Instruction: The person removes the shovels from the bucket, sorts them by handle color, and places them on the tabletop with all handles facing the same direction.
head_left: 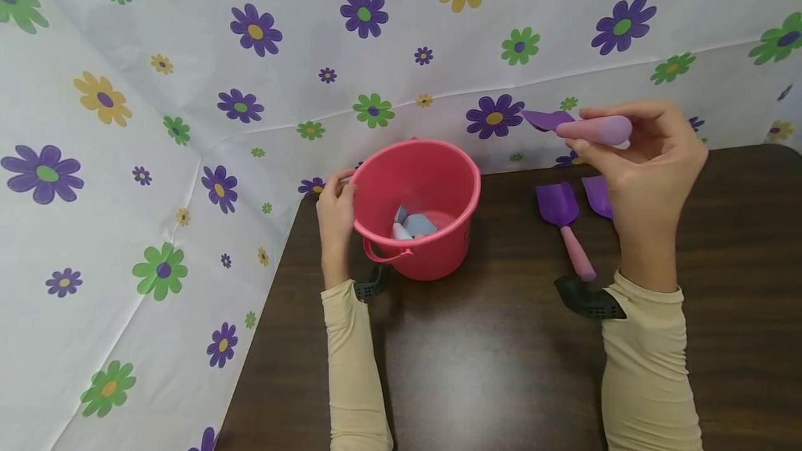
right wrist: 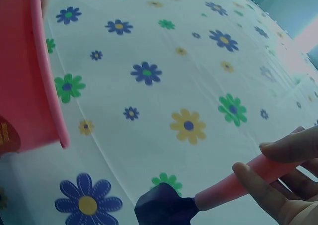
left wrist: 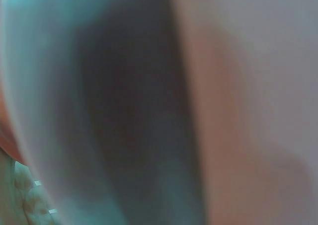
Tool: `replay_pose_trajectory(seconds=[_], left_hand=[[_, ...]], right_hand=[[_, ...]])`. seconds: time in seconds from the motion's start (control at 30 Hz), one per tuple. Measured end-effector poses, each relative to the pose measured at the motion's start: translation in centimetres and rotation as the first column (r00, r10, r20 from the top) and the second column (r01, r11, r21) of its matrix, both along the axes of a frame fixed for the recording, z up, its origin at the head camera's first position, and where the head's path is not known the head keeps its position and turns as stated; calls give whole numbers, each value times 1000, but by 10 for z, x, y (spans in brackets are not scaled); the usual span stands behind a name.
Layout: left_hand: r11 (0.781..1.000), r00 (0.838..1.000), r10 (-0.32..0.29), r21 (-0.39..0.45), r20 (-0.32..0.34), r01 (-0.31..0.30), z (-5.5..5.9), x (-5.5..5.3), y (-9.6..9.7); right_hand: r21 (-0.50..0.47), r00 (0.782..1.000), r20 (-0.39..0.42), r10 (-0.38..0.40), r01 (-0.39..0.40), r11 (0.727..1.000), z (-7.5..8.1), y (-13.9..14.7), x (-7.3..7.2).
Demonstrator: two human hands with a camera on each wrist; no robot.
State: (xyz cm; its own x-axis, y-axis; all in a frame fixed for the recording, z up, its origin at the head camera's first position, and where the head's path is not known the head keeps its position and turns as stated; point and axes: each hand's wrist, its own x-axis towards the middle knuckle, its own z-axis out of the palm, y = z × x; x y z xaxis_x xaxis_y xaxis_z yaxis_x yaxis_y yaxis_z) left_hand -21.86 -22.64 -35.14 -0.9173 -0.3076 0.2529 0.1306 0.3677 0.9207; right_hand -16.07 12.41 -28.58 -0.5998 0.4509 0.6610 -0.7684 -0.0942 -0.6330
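In the head view my right hand is raised above the table. It pinches the pink handle of a small toy trowel, whose purple blade points left toward the bucket. The right wrist view shows the same trowel with thumb and fingers round its handle. My left hand grips the left rim of a pink-red bucket, which leans slightly toward me. Inside lie some pale blue-grey pieces, their kind unclear. The left wrist view is too blurred to read.
Right of the bucket, a purple toy shovel with a pink handle lies on the dark wooden table. A second purple shovel is partly hidden behind my right hand. A flower-patterned white sheet hangs behind and at the left.
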Motion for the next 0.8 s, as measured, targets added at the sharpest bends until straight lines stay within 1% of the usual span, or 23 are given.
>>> replay_pose_trajectory(seconds=[0.13,0.3,0.5,0.7,0.8], left_hand=[[1000,1000,0,2,9,0,0,0,0],[1000,1000,0,2,6,0,0,0,1],[1000,1000,0,2,-1,0,0,-1,2],[1000,1000,-3,3,-3,3,-1,0,0],[1000,1000,-3,8,3,3,-1,0,-1]], right_hand=[[-40,1000,-7,6,-7,999,-1,12,0],[-56,1000,15,6,-6,998,-3,25,0],[-75,999,31,19,-17,997,-7,35,-3],[-74,998,55,-12,16,997,-11,42,-5],[-85,998,57,-3,8,996,-13,46,-6]])
